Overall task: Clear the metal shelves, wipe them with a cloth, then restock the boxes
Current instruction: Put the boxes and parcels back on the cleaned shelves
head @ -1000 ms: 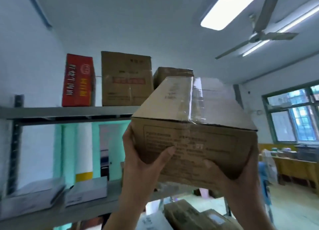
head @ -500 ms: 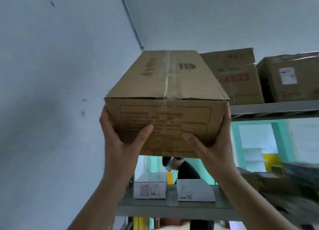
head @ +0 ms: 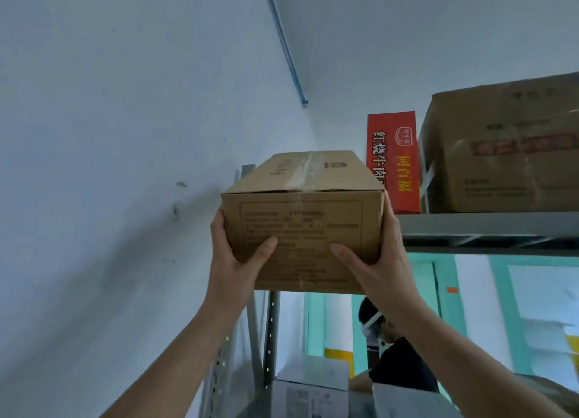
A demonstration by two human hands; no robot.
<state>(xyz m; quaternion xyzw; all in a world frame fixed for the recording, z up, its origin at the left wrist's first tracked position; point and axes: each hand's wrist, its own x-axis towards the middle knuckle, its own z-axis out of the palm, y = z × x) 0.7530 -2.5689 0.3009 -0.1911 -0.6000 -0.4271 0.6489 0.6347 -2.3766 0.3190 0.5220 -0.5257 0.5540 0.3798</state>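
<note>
A taped brown cardboard box (head: 300,204) is held up at the left end of the top metal shelf (head: 488,224), its far part over the shelf beside the wall. My left hand (head: 233,257) grips its left near corner, thumb across the printed front. My right hand (head: 380,261) grips the right near corner the same way. A red box (head: 394,148) stands upright on the shelf just right of it, and a large brown carton (head: 507,154) stands further right.
The white wall (head: 125,166) runs close along the left. A perforated shelf upright (head: 271,333) stands below the box. White boxes (head: 310,386) lie on the lower shelf. A person (head: 398,361) in a dark top is behind the shelving.
The box has moved forward and to the right, up to the left end of the top shelf beside the red box. Both hands keep the same hold.
</note>
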